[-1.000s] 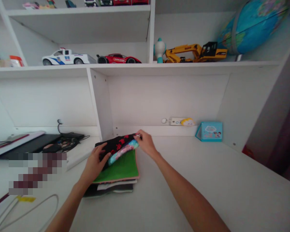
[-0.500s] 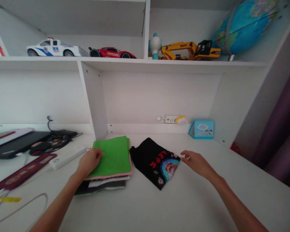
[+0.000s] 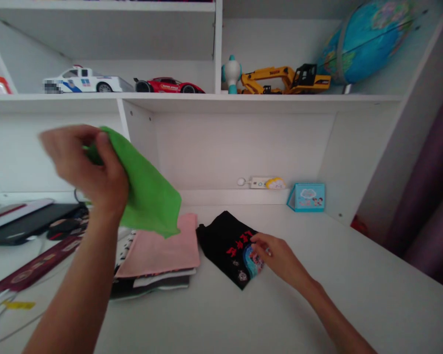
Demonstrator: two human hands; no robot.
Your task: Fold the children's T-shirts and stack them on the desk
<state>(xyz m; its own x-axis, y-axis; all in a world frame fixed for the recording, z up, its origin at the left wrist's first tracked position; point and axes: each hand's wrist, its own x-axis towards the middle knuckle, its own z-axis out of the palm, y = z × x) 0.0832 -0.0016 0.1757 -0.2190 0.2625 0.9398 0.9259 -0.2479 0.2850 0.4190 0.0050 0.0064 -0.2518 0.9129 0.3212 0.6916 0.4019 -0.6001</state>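
Observation:
My left hand is raised above the desk, its fingers closed on a green cloth that hangs down to the right. Below it a stack of folded clothes lies on the white desk, with a pink cloth on top. To the right of the stack lies a folded black garment with red and blue print. My right hand rests on its right edge, fingers bent down onto the fabric.
A dark laptop and cables lie at the left. A small blue box and a power strip stand at the back. The shelf above holds toy cars, a yellow excavator and a globe.
My left hand has lifted the green cloth off the stack, which uncovers the pink cloth. My right hand has moved left onto the black garment that it had laid beside the stack.

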